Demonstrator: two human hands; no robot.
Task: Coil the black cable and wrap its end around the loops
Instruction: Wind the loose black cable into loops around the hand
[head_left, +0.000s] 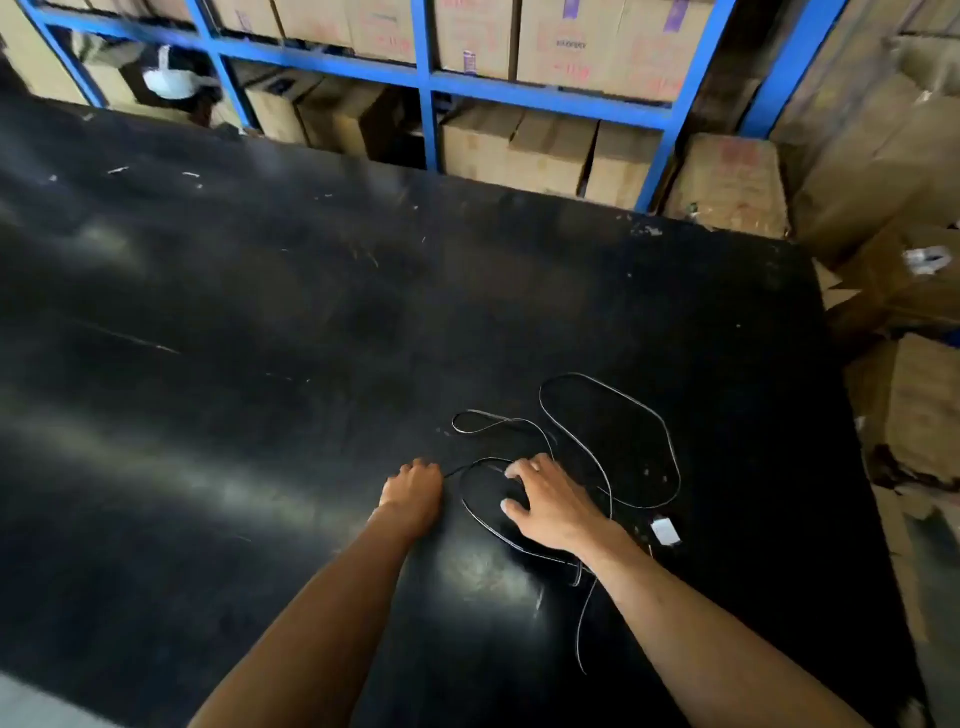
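Fingers (511, 472) of right hand (545, 501) spread, pressing thin black cable (613, 452) sprawled loose on black tabletop (260, 312); left hand (413, 488) curled, seemingly pinching a strand, most slack lying right and beyond, nearer right hand.

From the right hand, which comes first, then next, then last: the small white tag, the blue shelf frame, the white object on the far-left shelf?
Measured from the right hand in the head view:
1. Small white tag, just to its right on the black table.
2. Blue shelf frame, beyond the table's far edge.
3. White object, far left on the shelf.
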